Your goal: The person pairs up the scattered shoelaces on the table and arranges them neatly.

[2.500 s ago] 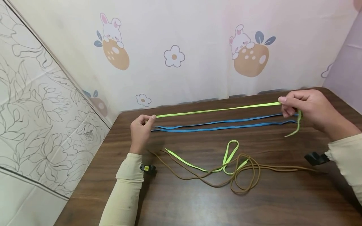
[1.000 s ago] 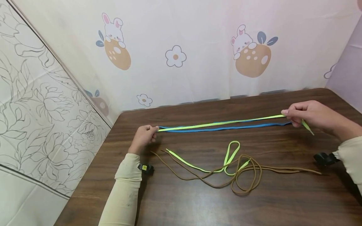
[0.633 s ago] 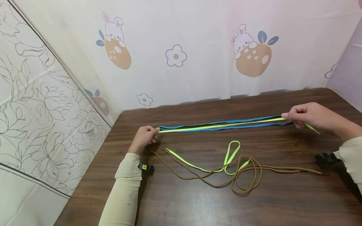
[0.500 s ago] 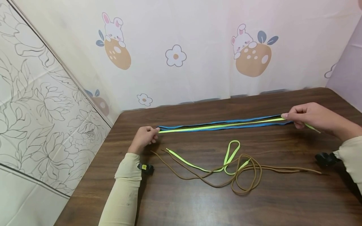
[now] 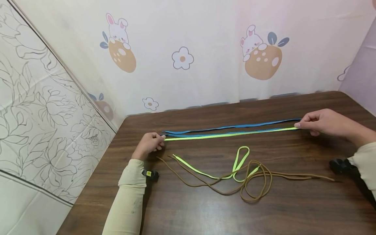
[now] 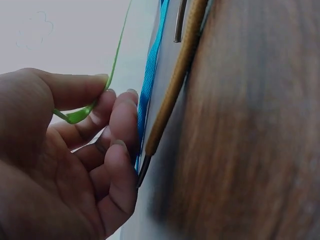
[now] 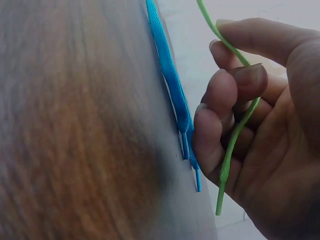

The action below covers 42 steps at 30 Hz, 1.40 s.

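Observation:
A flat neon-green shoelace (image 5: 202, 137) is stretched straight between both hands, low over the table. My left hand (image 5: 147, 143) pinches its left end between thumb and index finger; the tip lies inside the palm in the left wrist view. At the other end my right hand (image 5: 326, 122) pinches the lace, and its loose tail (image 7: 232, 145) hangs past the palm in the right wrist view. Two blue shoelaces (image 5: 243, 126) lie side by side behind it, the nearer one partly covered by the green lace in the head view.
Closer to me, a second neon-green shoelace (image 5: 194, 169) lies looped on the brown wooden table (image 5: 205, 215), tangled with brown round laces (image 5: 227, 194). A printed curtain (image 5: 211, 81) hangs behind the table's far edge. Dark wrist cameras (image 5: 151, 175) sit on both sleeves.
Both hands have brought the stretched green shoelace down and toward me, from behind the blue laces, across them, to the near one's front edge. The other laces have stayed put.

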### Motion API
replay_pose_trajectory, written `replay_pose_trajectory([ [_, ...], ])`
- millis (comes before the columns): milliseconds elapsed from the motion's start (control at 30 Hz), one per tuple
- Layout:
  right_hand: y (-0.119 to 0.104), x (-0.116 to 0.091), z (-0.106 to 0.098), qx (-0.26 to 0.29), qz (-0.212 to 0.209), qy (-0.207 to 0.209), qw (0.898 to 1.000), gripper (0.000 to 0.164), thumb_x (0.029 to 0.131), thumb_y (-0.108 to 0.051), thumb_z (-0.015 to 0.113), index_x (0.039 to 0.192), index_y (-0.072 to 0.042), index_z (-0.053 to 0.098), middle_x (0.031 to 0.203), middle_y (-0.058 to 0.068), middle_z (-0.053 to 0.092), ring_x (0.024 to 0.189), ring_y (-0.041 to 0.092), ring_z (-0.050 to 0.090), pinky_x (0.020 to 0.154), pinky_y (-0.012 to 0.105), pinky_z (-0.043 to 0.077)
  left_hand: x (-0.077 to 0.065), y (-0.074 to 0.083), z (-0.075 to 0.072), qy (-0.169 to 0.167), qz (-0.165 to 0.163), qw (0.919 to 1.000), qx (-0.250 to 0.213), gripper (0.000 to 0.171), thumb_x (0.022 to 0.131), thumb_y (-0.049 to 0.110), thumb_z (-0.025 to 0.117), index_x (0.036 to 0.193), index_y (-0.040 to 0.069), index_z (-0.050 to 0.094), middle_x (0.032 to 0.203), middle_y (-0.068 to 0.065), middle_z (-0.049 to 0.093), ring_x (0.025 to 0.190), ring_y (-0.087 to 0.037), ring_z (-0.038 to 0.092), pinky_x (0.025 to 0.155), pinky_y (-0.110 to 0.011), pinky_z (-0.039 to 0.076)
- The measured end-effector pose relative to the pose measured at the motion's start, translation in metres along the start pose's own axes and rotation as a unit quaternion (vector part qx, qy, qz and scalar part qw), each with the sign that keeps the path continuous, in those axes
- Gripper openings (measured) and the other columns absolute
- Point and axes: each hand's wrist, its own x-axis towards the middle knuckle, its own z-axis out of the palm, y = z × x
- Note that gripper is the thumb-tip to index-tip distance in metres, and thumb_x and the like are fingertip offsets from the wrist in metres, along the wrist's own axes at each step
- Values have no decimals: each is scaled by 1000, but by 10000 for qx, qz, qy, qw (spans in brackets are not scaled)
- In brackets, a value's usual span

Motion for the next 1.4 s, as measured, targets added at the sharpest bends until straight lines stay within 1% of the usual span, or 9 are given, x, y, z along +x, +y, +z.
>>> replay_pose_trajectory([
  [133,3,1,1,-67,-58,-92,9999,37,99,-44,63,89,-9,70,70,4,57,63,19,54,59,31,41,1,-2,-1,-130,-137,9998,-18,33,100,33,64,85,3,65,92,-8,71,75,-20,65,67,-31,50],
  [267,5,1,3,-75,-76,-122,9999,35,99,-43,63,91,-10,72,76,3,61,64,17,55,59,31,44,0,-3,-2,-187,-246,9995,-61,33,99,34,66,87,3,68,96,-8,70,79,-21,65,69,-32,51],
  [367,7,1,4,-40,-94,-214,9997,35,99,-43,64,92,-10,72,80,4,63,66,17,57,59,31,46,-1,-4,-2,-184,-304,9994,-4,33,99,34,66,89,3,70,97,-8,69,79,-21,65,70,-32,51],
  [567,10,0,4,-14,-149,-291,9995,34,98,-43,64,94,-10,72,84,5,65,69,17,61,60,31,49,-2,-3,-2,-127,-416,9990,68,32,99,31,65,92,1,72,98,-9,69,78,-21,64,69,-30,50],
  [800,10,1,3,2,-202,-313,9993,32,99,-41,64,93,-9,72,83,4,66,70,16,62,61,30,51,-3,-2,-4,-49,-470,9988,96,32,100,31,64,93,1,71,97,-9,68,77,-21,64,68,-31,50],
  [1000,10,2,4,7,-226,-335,9992,30,100,-37,64,95,-9,72,85,3,66,71,15,62,61,30,50,-1,-4,-4,1,-535,9986,51,29,101,30,63,96,2,69,88,-7,63,74,-20,64,65,-30,49],
  [1100,10,1,5,2,-236,-335,9992,28,100,-35,64,96,-8,72,87,3,66,72,14,63,61,30,51,0,-5,-4,82,-570,9983,11,28,100,29,64,97,2,69,87,-7,63,73,-19,63,66,-30,49],
  [1233,10,1,5,46,-259,-359,9990,27,100,-33,64,99,-7,71,90,4,67,73,13,63,63,30,53,0,-6,-5,181,-563,9982,-33,25,101,25,64,100,1,69,91,-8,65,74,-19,62,66,-30,49],
  [1400,12,2,6,107,-266,-372,9989,27,99,-32,65,101,-6,70,89,5,67,73,13,63,63,30,53,0,-7,-4,282,-555,9980,-96,19,100,18,63,102,0,70,92,-10,67,71,-17,61,63,-28,48],
])
